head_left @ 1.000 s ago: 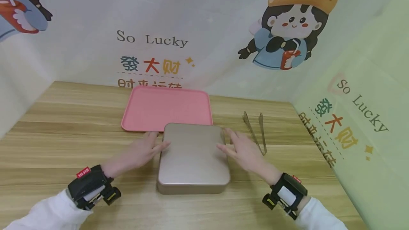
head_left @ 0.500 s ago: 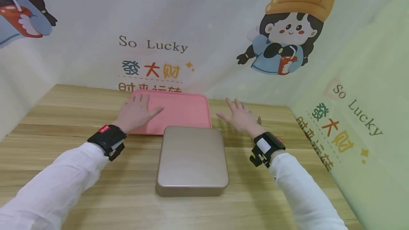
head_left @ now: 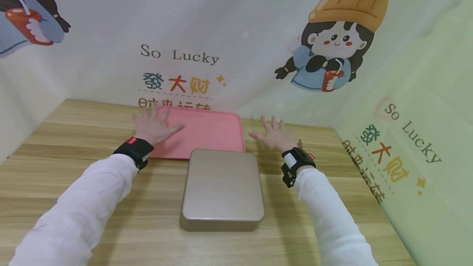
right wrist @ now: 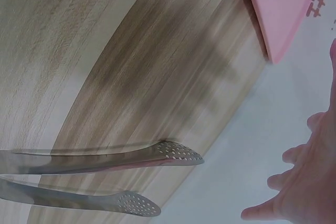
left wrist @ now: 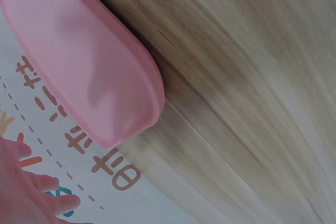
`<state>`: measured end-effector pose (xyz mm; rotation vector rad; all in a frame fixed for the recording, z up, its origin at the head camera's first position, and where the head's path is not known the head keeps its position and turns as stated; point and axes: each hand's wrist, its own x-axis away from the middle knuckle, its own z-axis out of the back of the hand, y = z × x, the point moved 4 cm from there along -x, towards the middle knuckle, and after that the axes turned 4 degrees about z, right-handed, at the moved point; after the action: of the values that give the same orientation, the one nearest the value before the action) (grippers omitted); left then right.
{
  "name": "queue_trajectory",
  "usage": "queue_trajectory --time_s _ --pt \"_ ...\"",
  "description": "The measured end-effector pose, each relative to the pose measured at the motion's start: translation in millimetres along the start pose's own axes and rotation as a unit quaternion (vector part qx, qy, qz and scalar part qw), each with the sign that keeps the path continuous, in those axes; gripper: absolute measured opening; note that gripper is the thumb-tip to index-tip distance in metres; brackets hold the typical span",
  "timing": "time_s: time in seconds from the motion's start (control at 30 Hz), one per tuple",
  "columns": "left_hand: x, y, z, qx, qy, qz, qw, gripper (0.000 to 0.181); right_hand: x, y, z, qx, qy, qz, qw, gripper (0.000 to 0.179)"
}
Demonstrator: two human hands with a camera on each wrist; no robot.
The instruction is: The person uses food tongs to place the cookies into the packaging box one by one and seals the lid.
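My left hand [head_left: 153,128], fingers spread, is over the left end of a pink tray [head_left: 207,130] in the head view and holds nothing. To the right of the tray my right hand [head_left: 275,136] is stretched forward, its fingers apart and nothing in them. Between my forearms, in front of the tray, lies a closed metal box [head_left: 223,188] with rounded corners. Metal tongs [right wrist: 121,159] with perforated tips show in the right wrist view; my right hand and wrist hide most of them in the head view. The left wrist view shows the tray's rounded corner [left wrist: 131,98].
A wooden table [head_left: 148,233] bears all these things. Behind it hangs a white printed cloth [head_left: 251,52] with lettering and cartoon figures, and it continues along the right side. The tray's back edge is close to this cloth.
Both hands have left the sides of the metal box and moved forward, the left over the tray and the right past the tongs. Box and tray have stayed in place.
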<state>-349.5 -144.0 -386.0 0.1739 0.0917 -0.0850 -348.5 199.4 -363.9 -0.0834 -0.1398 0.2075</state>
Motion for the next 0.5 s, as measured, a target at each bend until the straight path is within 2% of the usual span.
queue_trajectory --time_s 0.5 --pt "1.7 -6.2 -2.1 0.010 -0.008 0.012 0.9998 0.088 1.8 9.1 0.1 0.008 -0.001 -0.012 0.9999 0.081"
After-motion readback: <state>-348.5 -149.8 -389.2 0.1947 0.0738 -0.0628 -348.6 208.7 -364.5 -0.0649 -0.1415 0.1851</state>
